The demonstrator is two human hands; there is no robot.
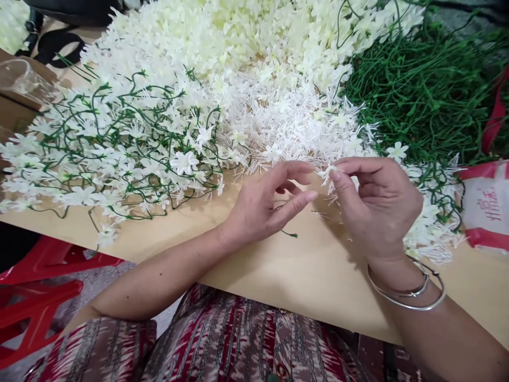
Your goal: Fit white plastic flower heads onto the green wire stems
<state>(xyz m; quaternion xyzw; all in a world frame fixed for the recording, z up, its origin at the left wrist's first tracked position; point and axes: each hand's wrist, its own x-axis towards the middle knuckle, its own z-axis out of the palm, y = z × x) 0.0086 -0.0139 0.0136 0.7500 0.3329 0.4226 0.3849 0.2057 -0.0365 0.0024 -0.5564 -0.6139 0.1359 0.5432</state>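
The right hand (377,207) hid most of the small flower (326,171) it pinched. The bag (487,204) ran off the right edge, its print too small to read.

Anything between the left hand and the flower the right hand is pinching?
Nothing visible. The right hand pinches the flower at its fingertips; the left hand is just beside it, open, with only bare board below the gap.

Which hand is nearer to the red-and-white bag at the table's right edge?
Right. The right hand, pinching a small white flower, lies left of the bag; the left hand is farther left, beyond the right hand.
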